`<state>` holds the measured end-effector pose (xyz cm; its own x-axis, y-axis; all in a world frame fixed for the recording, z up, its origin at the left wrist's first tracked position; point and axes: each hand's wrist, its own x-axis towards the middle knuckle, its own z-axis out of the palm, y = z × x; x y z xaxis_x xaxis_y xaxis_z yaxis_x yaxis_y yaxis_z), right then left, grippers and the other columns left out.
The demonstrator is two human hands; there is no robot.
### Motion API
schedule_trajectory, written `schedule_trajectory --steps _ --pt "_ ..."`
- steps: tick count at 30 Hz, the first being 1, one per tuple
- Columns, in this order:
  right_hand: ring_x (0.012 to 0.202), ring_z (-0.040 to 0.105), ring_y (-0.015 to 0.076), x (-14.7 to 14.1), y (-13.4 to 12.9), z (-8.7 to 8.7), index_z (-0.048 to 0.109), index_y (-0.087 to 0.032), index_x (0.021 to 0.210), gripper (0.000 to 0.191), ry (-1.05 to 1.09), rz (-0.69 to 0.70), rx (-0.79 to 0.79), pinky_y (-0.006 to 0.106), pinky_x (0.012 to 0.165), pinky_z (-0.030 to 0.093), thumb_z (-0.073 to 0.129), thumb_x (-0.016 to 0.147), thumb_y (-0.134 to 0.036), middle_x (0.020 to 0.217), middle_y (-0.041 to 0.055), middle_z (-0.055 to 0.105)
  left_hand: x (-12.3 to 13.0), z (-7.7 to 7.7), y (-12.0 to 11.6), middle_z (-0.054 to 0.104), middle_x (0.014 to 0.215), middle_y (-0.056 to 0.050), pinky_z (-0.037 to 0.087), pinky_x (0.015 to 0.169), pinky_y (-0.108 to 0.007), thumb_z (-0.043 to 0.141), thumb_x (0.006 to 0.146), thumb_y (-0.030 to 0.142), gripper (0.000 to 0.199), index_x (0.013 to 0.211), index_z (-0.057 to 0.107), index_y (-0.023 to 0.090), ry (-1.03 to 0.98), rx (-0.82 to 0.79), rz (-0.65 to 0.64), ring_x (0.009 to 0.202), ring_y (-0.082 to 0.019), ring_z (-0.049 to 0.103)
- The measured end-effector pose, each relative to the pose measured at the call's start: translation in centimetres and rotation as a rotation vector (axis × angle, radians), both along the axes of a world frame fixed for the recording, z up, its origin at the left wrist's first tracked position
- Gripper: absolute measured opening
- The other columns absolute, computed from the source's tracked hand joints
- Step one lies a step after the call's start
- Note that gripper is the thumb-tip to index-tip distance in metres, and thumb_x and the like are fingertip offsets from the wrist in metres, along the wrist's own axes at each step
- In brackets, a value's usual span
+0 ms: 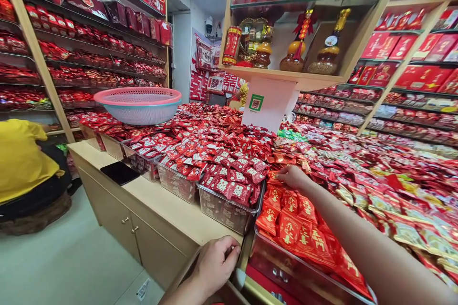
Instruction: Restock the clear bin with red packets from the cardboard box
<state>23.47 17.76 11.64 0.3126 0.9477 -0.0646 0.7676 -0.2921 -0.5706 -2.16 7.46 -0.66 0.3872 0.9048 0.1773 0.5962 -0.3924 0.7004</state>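
Note:
My right hand [294,177] reaches over a clear bin [296,259] of bright red packets [289,228] with gold characters. Its fingers are pressed together at a small red packet [272,175] at the back of the bin; the fingertips are partly hidden. Low in the middle of the view, my left hand [217,261] is curled by the counter's corner, above a brown box edge [184,274]. Whatever its fingers close on, if anything, is hidden. Between and behind my hands, another clear bin [223,209] holds dark red packets [232,183] with white double-happiness prints.
More bins heaped with red packets line the counter [171,209]. A pink colander [139,95] sits in a blue basin [143,112] on the heap. A black tablet-like object [119,173] lies near the edge. A person in yellow [26,162] is low at left. A shelf [282,74] hangs ahead.

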Motion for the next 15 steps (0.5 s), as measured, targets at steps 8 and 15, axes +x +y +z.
schedule_trajectory --steps 8,15 --pt "0.059 0.050 0.0127 -0.7 -0.8 1.1 0.055 -0.014 0.064 0.014 -0.239 0.036 0.068 0.028 0.058 0.039 0.058 0.073 -0.024 0.060 -0.0013 0.054 0.0 0.2 -0.3 0.059 0.058 0.003 0.030 0.052 -0.020 0.040 0.079 0.027 0.022 0.076 0.061 0.022 0.062 0.046 0.003 0.054 -0.011 0.050" --pt "0.065 0.053 0.0138 -5.8 -13.0 2.7 0.056 -0.020 0.073 0.016 0.012 0.481 0.149 0.023 0.059 0.040 0.045 0.081 -0.029 0.069 -0.0003 0.060 -0.2 -0.2 -0.3 0.060 0.059 0.004 0.031 0.052 -0.019 0.042 0.077 0.026 0.020 0.078 0.062 0.023 0.056 0.007 -0.005 0.054 -0.011 0.050"
